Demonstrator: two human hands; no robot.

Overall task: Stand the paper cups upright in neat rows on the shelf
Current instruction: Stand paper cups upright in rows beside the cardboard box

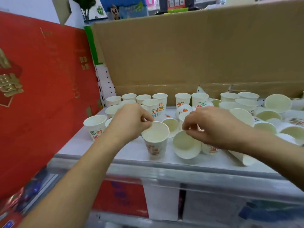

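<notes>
Printed white paper cups cover the white shelf. Several stand upright in rows at the back left, and one stands alone at the left. My left hand pinches the rim of an upright cup near the shelf's front. My right hand pinches the rim of a tilted cup that lies on its side, mouth toward me. To the right, several cups lie tipped over in a loose heap.
A tall brown cardboard sheet forms the back wall behind the cups. A red gift box leans at the left of the shelf. The shelf's grey front rail runs below my arms, with boxes on the shelf underneath.
</notes>
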